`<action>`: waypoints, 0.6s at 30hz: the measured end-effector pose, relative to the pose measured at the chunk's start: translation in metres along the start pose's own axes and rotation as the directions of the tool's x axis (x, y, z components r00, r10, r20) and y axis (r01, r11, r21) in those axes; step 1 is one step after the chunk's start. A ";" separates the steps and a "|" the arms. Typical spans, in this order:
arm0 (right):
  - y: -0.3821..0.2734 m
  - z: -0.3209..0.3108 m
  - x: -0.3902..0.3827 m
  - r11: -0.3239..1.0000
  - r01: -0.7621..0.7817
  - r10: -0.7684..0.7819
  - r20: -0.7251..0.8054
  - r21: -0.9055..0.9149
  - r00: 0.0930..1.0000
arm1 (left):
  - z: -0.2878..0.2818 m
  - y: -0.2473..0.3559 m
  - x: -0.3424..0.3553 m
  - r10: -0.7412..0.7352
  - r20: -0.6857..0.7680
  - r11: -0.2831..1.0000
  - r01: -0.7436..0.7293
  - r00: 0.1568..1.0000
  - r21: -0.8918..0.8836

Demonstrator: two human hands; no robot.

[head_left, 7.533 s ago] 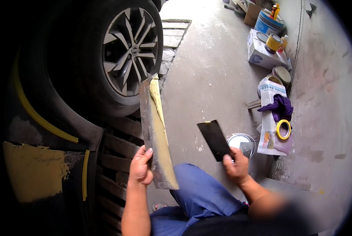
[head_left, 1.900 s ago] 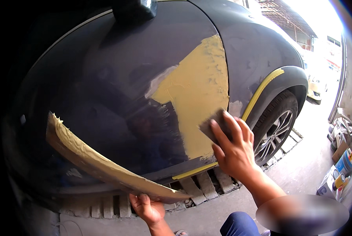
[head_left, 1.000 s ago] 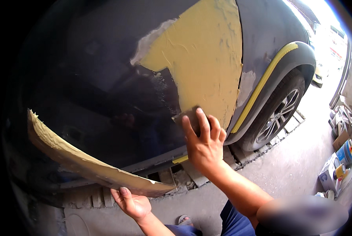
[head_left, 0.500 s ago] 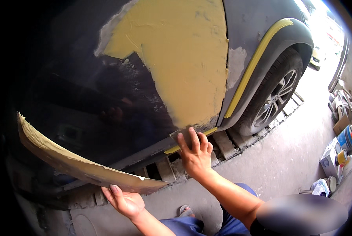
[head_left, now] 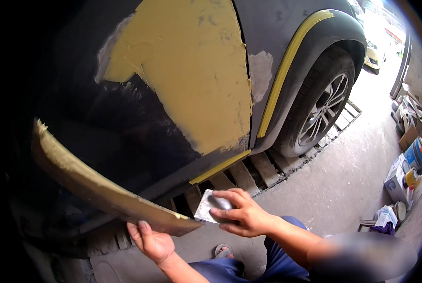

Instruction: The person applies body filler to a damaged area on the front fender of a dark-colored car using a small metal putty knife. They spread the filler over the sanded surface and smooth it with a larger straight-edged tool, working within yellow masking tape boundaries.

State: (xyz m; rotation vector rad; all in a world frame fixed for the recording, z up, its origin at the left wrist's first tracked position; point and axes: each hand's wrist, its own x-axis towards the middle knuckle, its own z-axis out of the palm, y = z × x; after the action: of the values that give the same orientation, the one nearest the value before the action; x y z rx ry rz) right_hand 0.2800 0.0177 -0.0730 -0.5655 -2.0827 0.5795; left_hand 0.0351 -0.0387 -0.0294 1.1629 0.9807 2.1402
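My left hand (head_left: 152,243) grips the lower edge of a long board (head_left: 102,198) with yellow filler smeared along its upper edge. Between the fingers of my right hand (head_left: 246,214) is a flat, pale metal filler spreader (head_left: 206,206), tilted beside the board's right end. Whether the spreader touches the board I cannot tell. Ahead stands a dark car door (head_left: 121,118) with a broad patch of yellow filler (head_left: 197,70) tapering down toward the sill.
Yellow tape (head_left: 220,167) runs along the sill, and more tape (head_left: 281,75) lines the wheel arch. The car's wheel (head_left: 322,104) stands to the right, near a slatted floor grate (head_left: 241,177). Cans, a white box (head_left: 397,181) and clutter lie by the right wall.
My right hand has come away from the lower end of the filler patch, moving down with the spreader to the board's right end. The left hand still holds the board.
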 end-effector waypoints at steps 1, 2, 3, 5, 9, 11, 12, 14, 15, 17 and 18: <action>0.000 0.000 0.000 0.990 -0.019 0.019 -0.006 -0.143 1.000 | -0.005 0.004 -0.002 -0.031 -0.023 0.999 0.030 0.999 -0.043; 0.005 0.000 0.007 0.957 -0.050 0.027 -0.085 -0.286 0.996 | -0.006 0.004 0.001 -0.013 -0.044 0.999 0.012 0.999 -0.038; 0.007 0.003 0.016 0.905 -0.103 0.039 -0.161 -0.414 0.986 | -0.007 0.007 0.001 -0.010 -0.066 1.000 0.008 0.998 -0.027; 0.010 0.010 0.043 0.800 -0.257 0.057 -0.359 -0.541 0.932 | -0.007 0.006 0.002 0.005 -0.136 1.000 -0.001 0.991 0.025; 0.033 0.032 0.082 0.680 -0.309 -0.064 -0.474 -0.664 0.878 | -0.004 0.005 0.003 0.038 -0.216 0.998 -0.025 0.976 0.063; 0.043 0.044 0.082 0.657 -0.348 -0.010 -0.469 -0.669 0.883 | -0.007 0.004 0.003 0.048 -0.198 0.997 -0.034 0.979 0.073; 0.049 0.053 0.076 0.649 -0.370 0.027 -0.466 -0.665 0.884 | -0.009 0.004 0.003 0.056 -0.188 0.996 -0.040 0.981 0.085; 0.055 0.065 0.065 0.644 -0.402 0.101 -0.448 -0.651 0.888 | -0.012 0.006 0.004 0.047 -0.211 0.996 -0.030 0.976 0.082; 0.058 0.069 0.060 0.650 -0.410 0.107 -0.457 -0.640 0.883 | -0.014 0.005 0.003 0.037 -0.225 0.997 -0.019 0.974 0.081; 0.067 0.077 0.052 0.658 -0.427 0.115 -0.477 -0.620 0.871 | -0.014 0.004 0.003 0.012 -0.203 0.999 -0.005 0.979 0.033; 0.070 0.078 0.050 0.655 -0.430 0.124 -0.474 -0.621 0.872 | -0.015 0.005 0.003 0.001 -0.190 1.000 0.000 0.982 0.008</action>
State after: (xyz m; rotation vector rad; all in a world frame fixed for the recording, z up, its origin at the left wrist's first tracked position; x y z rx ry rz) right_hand 0.2017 0.0872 -0.1228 -1.3655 -1.7717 -0.2297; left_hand 0.0207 -0.0446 -0.0298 0.9746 1.0711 2.2822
